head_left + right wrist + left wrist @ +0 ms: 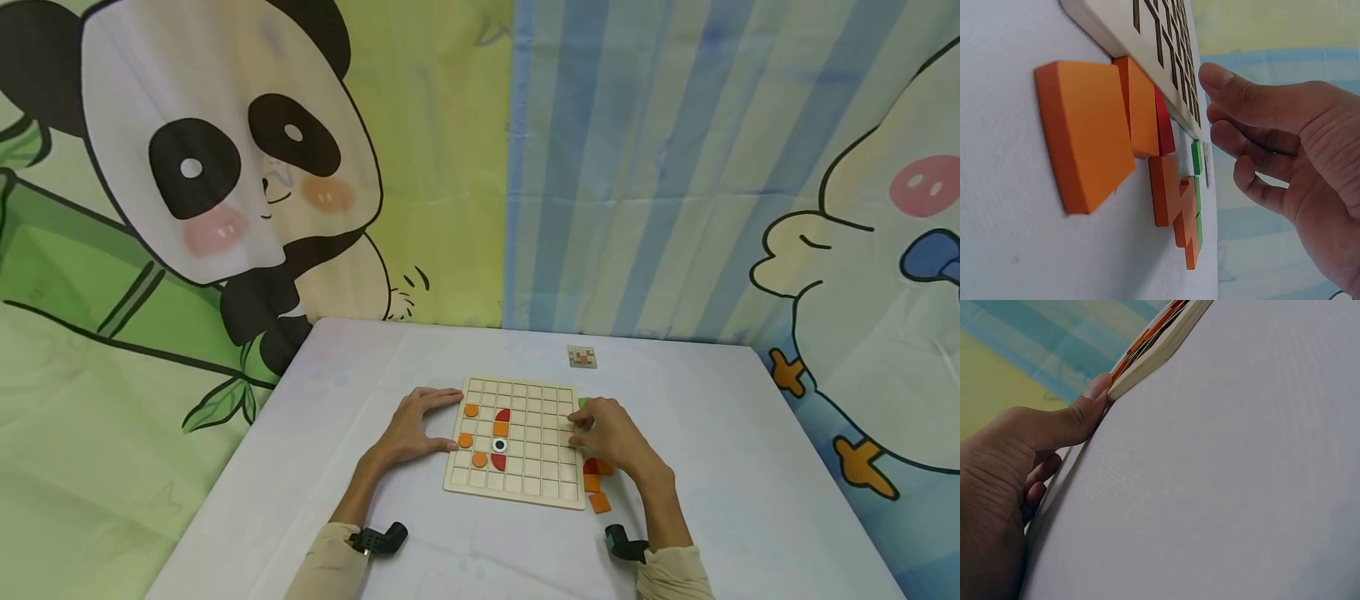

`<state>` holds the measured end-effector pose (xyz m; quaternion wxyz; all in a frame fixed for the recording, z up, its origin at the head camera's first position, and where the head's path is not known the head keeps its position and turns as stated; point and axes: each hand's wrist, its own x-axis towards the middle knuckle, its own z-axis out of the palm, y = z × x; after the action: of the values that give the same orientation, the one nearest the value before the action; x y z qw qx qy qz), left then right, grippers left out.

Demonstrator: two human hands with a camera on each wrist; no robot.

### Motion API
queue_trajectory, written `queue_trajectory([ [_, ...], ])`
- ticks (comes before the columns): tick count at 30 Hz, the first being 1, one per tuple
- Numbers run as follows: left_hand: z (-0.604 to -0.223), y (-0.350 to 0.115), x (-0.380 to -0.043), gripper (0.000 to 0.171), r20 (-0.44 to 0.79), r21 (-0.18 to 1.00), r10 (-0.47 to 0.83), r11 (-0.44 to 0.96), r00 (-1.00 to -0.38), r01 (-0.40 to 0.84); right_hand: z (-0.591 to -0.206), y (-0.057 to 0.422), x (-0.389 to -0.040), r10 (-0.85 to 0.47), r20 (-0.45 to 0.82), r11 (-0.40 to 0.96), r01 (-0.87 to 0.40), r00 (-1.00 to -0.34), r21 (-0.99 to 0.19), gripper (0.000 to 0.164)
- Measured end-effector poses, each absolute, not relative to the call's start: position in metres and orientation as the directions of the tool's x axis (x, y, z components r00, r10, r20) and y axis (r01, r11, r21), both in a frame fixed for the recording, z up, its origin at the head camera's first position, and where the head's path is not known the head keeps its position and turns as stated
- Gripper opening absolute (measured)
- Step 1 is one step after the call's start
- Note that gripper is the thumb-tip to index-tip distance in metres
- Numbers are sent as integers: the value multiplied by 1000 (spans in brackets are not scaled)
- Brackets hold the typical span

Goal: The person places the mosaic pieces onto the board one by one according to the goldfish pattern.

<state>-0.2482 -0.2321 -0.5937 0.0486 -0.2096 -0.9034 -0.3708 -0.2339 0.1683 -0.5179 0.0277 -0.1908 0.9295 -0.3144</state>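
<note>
A wooden grid board (536,475) lies on the table. My left hand (414,425) spans its left edge, thumb and fingers spread, the thumb (1088,406) touching the rim in the left wrist view. My right hand (611,433) hovers by the board's right edge, fingers loosely bent; no piece shows between thumb and fingers (1225,134). On the grid sit orange discs (479,459), red quarter-round pieces (498,462), an orange square (501,429) and a white disc with a black centre (499,446).
Right of the board lie several loose orange tiles (1085,131), a red piece (1163,125) and green pieces (1196,156), partly under my right hand. A small patterned card (582,357) lies behind the board. Printed cloth (442,167) hangs behind the white table (420,550).
</note>
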Motion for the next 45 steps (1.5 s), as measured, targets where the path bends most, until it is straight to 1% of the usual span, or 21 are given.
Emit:
queue_trajectory([
  [11,-593,-231,-250,89,227,656,340,639,-913,401,-518,176,-230,-365,58,730,-324,-929,-601,29],
  [27,-594,-231,-249,89,248,643,344,641,-906,419,-527,191,-221,-309,9,758,-252,-951,-602,26],
  [35,-593,-232,-249,89,230,647,343,645,-911,407,-527,193,-216,-289,-24,771,-217,-957,-599,27],
  [45,-592,-231,-248,88,235,638,347,649,-908,414,-525,199,-210,-297,-2,772,-239,-955,-589,27],
])
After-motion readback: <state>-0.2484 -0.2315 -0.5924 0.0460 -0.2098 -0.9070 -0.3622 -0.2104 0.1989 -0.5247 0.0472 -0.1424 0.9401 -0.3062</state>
